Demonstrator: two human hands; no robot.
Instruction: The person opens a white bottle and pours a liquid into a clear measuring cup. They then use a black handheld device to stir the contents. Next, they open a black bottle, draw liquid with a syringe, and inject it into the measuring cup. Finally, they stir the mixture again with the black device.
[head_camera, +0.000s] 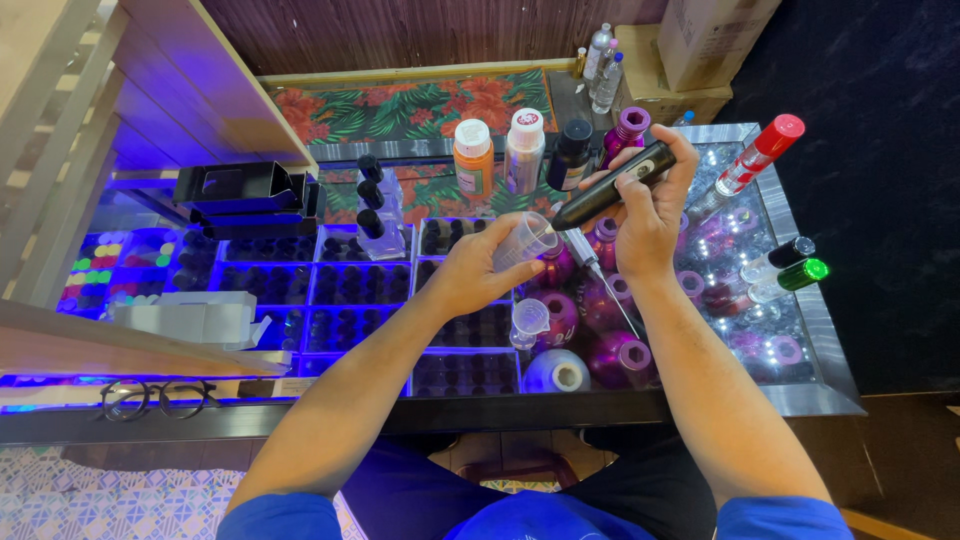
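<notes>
Clear plastic measuring cup (524, 240) pinched in left hand (475, 272), tilted, at frame centre. Right hand (648, 215) at 2 o'clock of cup, fingers wrapped round black pen-shaped tool (612, 185), thin needle pointing down toward 5 o'clock. Purple bottles (600, 350) crowd directly below. Steel tray rim (825, 350) bounds 3 o'clock side. Orange bottle (473, 158) at 12 o'clock, well apart.

Hands at a lit display counter of bottles

At frame centre the left hand (470, 275) tilts a small clear measuring cup (522, 240); just right, the right hand (648, 205) grips a black pen-shaped tool (612, 185) above purple bottles (615, 355). Eyeglasses (158, 398) lie lower left.
</notes>
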